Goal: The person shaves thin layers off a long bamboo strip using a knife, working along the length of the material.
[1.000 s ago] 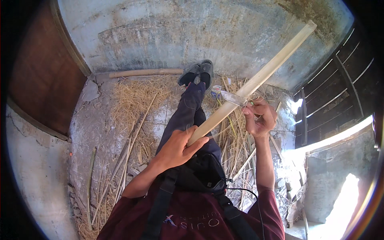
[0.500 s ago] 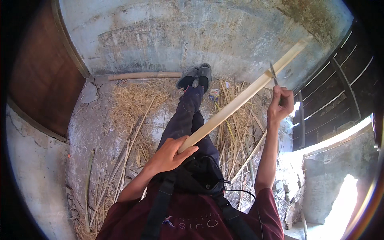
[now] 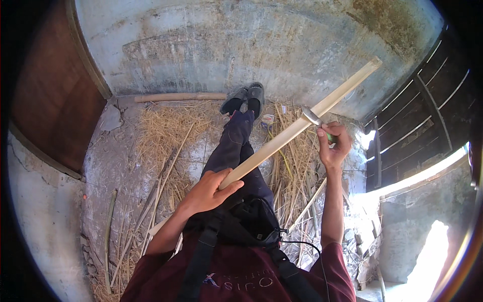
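Observation:
My left hand (image 3: 209,191) is wrapped round the near part of a long pale bamboo strip (image 3: 274,146), which slants up and away to the right across my legs. A short end of it shows behind the left wrist. In my right hand (image 3: 334,143) is a knife (image 3: 312,116) with a short metal blade and a greenish handle mostly covered by the fingers. The blade lies across the strip, a little beyond its middle, and touches it. The far end of the strip reaches in front of the stained wall.
Straw-like shavings (image 3: 173,123) and thin strips (image 3: 294,171) litter the floor on both sides of my legs. A bamboo pole (image 3: 181,96) lies along the foot of the wall (image 3: 201,50). At the right is a dark slatted panel (image 3: 422,110), at the left a brown door (image 3: 50,85).
The knife and my right hand have come nearer along the strip, down and to the left. The strip's far end has dipped, and its near end now shows behind my left wrist.

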A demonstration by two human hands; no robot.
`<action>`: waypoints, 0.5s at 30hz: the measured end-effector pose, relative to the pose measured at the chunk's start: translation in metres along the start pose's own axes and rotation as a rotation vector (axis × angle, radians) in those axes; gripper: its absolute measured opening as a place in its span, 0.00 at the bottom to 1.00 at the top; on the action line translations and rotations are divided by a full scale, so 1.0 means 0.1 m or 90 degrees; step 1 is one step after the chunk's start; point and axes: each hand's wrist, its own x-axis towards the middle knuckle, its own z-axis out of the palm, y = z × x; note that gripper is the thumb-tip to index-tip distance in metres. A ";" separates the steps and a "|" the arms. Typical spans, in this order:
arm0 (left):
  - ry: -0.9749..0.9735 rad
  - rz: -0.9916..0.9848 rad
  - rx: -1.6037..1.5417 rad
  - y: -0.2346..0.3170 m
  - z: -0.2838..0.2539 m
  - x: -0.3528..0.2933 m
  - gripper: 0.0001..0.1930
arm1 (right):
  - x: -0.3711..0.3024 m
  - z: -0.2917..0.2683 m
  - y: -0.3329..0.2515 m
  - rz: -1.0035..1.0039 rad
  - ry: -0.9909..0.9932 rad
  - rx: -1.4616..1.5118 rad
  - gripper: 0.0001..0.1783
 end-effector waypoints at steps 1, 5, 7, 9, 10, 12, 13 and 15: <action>-0.010 0.000 0.001 -0.01 -0.01 0.00 0.21 | 0.01 0.00 0.00 -0.026 0.000 0.001 0.09; -0.045 0.011 -0.026 -0.09 -0.08 -0.04 0.18 | 0.11 -0.14 0.13 0.017 0.081 -0.003 0.10; -0.067 -0.009 -0.041 -0.14 -0.10 -0.06 0.17 | 0.15 -0.18 0.15 -0.017 0.097 -0.016 0.11; -0.080 -0.024 -0.056 -0.18 -0.12 -0.09 0.17 | 0.17 -0.23 0.17 -0.041 0.084 -0.006 0.11; -0.085 -0.033 -0.062 -0.20 -0.12 -0.11 0.16 | 0.18 -0.24 0.17 -0.040 0.071 -0.022 0.11; -0.094 -0.039 -0.067 -0.24 -0.13 -0.12 0.17 | 0.18 -0.27 0.16 -0.039 0.044 -0.051 0.11; -0.100 -0.040 -0.069 -0.25 -0.13 -0.12 0.17 | 0.19 -0.29 0.19 -0.029 0.071 -0.050 0.11; -0.117 -0.051 -0.080 -0.28 -0.15 -0.14 0.17 | 0.21 -0.32 0.35 -0.009 0.123 -0.047 0.11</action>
